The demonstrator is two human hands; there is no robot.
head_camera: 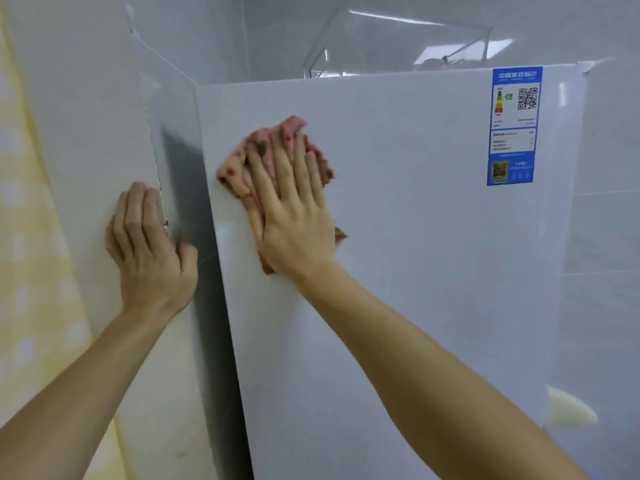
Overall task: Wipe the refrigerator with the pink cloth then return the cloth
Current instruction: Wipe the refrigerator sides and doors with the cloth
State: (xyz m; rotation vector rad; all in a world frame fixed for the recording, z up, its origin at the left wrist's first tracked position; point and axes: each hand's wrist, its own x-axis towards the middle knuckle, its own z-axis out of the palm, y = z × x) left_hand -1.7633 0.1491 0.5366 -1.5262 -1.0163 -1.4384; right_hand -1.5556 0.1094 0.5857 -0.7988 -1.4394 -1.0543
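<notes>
Two bare forearms reach up from the near edge. The left hand (149, 247) lies flat, fingers together, on a cream wall panel (86, 133) at the left, its thumb at the panel's edge, holding nothing. The right hand (294, 209), fingers spread, presses the crumpled pink cloth (242, 168) flat against the white refrigerator (415, 254) door, near its left edge. Farther right on the door is a blue energy label (514, 126). A clear plastic box (398, 43) sits on top of the refrigerator.
</notes>
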